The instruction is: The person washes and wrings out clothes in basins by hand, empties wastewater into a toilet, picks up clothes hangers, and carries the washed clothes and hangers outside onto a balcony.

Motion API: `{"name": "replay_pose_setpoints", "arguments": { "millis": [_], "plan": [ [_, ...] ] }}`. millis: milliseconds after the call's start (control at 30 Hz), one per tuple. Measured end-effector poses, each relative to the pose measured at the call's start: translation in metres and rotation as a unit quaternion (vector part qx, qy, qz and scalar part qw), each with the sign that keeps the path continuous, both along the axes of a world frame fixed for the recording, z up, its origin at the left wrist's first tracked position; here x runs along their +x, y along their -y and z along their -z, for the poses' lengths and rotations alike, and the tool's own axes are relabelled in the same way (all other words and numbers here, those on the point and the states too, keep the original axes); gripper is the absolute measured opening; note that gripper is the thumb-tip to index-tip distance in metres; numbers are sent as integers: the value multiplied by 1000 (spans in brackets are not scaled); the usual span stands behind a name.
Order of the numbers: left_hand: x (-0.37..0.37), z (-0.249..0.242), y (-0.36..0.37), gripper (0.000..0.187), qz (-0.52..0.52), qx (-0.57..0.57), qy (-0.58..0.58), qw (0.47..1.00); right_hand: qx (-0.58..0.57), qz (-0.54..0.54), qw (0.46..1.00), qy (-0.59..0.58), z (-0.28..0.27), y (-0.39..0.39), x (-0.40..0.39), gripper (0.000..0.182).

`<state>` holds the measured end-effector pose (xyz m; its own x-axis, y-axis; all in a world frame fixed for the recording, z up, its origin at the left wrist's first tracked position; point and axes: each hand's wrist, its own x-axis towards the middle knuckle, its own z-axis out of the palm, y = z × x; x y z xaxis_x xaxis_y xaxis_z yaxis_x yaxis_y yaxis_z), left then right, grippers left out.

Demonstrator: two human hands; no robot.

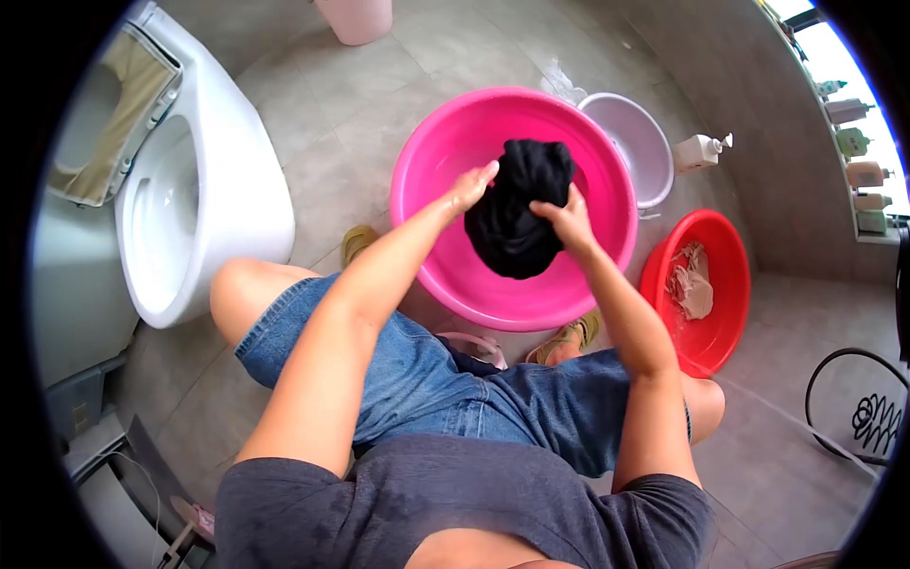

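Observation:
A bunched black garment (521, 213) is held up over the big pink basin (431, 204); its exact kind does not show. My left hand (471, 187) grips the garment's left edge, with the thumb on top and the other fingers mostly behind the cloth. On the opposite side, my right hand (569, 220) pinches a fold near the right edge. The basin stands on the floor in front of my knees.
A red basin (725, 284) with pale cloth (694, 284) in it is at the right. Behind the pink basin stand a lavender bucket (640, 142) and a white pump bottle (699, 154). The toilet (251, 171) is at the left, a coiled black hose (877, 422) at the far right.

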<state>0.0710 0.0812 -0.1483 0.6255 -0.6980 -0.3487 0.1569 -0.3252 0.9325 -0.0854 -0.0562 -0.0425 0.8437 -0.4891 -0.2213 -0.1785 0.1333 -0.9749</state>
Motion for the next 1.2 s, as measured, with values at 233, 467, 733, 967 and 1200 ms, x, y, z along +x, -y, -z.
{"name": "replay_pose_setpoints", "arguments": {
  "millis": [233,467,733,967,1200],
  "plan": [
    [-61,-28,-26,69,-28,79,-75,994,-42,-114,981,-149,47,-24,-41,46],
    [-89,-49,17,56,16,-15,-53,998,65,-52,992,-90,1,19,-54,42],
    [-73,-71,28,44,-14,18,61,998,-104,-45,993,-23,-67,69,-8,49],
    [-79,-9,-2,66,247,349,199,882,-442,-177,814,-333,15,93,7,68],
    [-54,8,6,33,35,299,14,953,-8,13,997,-78,69,13,59,45]
  ]
}}
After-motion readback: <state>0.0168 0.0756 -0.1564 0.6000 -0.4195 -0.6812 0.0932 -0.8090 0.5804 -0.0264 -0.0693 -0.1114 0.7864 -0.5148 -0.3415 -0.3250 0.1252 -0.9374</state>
